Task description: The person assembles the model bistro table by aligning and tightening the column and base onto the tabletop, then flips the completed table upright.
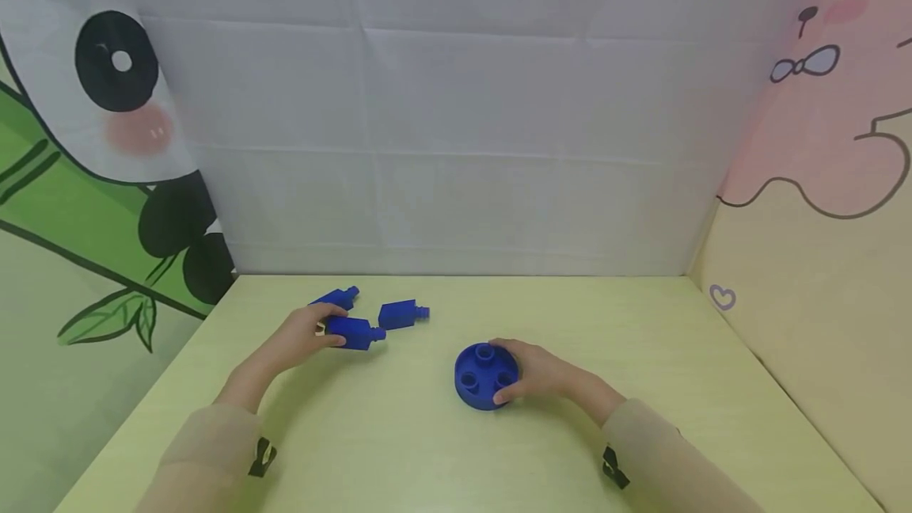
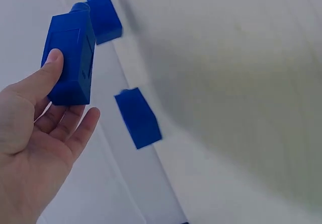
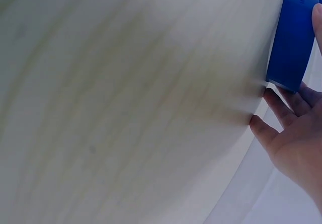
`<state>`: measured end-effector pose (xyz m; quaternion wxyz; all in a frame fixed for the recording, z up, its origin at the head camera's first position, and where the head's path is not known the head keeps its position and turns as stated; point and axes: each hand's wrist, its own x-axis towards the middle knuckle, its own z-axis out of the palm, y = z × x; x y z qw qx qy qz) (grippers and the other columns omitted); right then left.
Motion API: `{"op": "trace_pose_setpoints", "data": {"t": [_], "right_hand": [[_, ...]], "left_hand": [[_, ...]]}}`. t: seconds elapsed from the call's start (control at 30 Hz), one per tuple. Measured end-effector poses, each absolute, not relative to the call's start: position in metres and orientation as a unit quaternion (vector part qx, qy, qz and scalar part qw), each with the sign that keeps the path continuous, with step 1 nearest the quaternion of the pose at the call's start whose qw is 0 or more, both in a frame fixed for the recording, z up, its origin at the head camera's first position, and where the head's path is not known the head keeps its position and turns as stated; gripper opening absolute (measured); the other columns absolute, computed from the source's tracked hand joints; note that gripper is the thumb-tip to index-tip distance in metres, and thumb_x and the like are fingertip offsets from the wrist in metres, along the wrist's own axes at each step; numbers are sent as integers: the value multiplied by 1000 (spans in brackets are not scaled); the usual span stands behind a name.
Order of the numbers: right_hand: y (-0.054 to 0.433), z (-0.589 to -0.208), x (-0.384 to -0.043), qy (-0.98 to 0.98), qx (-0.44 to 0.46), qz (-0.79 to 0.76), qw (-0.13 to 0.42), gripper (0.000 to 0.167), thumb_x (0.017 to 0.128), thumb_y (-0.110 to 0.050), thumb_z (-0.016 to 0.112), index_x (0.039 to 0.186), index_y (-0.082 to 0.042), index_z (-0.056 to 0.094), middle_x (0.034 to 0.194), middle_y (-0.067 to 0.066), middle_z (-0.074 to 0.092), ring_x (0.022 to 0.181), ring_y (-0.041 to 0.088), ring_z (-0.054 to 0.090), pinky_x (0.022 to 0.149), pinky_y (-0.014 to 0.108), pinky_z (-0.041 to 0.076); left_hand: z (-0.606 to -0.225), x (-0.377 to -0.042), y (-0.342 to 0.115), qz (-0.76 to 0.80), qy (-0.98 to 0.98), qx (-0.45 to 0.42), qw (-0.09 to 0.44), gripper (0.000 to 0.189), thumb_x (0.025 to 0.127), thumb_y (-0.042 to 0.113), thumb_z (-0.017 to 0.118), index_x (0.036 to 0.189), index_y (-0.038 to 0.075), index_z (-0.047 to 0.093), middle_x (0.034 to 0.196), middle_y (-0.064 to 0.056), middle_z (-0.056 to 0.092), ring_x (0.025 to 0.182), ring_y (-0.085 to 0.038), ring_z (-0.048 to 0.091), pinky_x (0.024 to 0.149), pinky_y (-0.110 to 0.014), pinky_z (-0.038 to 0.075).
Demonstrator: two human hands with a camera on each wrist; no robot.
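My left hand (image 1: 302,335) pinches a blue rectangular block with a round stepped peg at one end (image 1: 352,332), thumb on one face and fingers behind it. In the left wrist view this peg-ended block (image 2: 65,58) is lifted off the table. Two more such blocks lie near it, one just behind the hand (image 1: 338,298) and one to its right (image 1: 401,314). My right hand (image 1: 541,374) grips the edge of a blue round disc with three raised sockets (image 1: 484,362), which face up. In the right wrist view, the disc's side wall (image 3: 294,38) shows, fingertips touching the table.
The pale yellow tabletop (image 1: 399,450) carries all the blue parts. A white cloth wall (image 1: 456,212) rises along its far edge. Side panels with cartoon drawings stand at left (image 1: 107,180) and right (image 1: 798,260).
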<state>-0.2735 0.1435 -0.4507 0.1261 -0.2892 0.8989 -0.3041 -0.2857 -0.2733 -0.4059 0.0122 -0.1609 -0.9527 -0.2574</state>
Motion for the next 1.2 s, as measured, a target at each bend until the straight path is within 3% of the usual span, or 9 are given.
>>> {"op": "trace_pose_setpoints", "data": {"t": [0.4, 0.73, 1.03, 1.2], "right_hand": [[145, -454, -275, 897, -300, -300, 123, 93, 71, -46, 79, 144, -10, 35, 143, 12, 44, 131, 33, 40, 105, 51, 35], [146, -459, -279, 897, -308, -296, 116, 94, 70, -50, 78, 144, -10, 35, 143, 10, 44, 131, 30, 41, 105, 49, 36], [146, -457, -279, 898, -305, -294, 118, 95, 71, -51, 78, 144, -9, 35, 143, 10, 43, 131, 29, 41, 106, 48, 35], [144, -457, -277, 897, -301, -298, 126, 93, 72, -51, 77, 144, -10, 35, 142, 9, 45, 129, 28, 44, 104, 48, 37]], "left_hand": [[-378, -270, -226, -318, -929, -171, 80, 52, 82, 19, 74, 124, 0, 49, 114, -19, 62, 103, -35, 62, 87, -47, 51], [-363, -256, -183, -333, -906, -211, 154, 45, 77, 21, 78, 113, 4, 57, 107, -9, 66, 93, -24, 62, 81, -41, 51], [-363, -250, -145, -354, -892, -242, 145, 44, 78, 24, 77, 116, 9, 60, 110, -7, 64, 98, -25, 62, 83, -39, 53], [-369, -249, -128, -356, -887, -261, 136, 43, 79, 26, 76, 117, 12, 61, 111, -3, 65, 98, -19, 63, 85, -38, 53]]}}
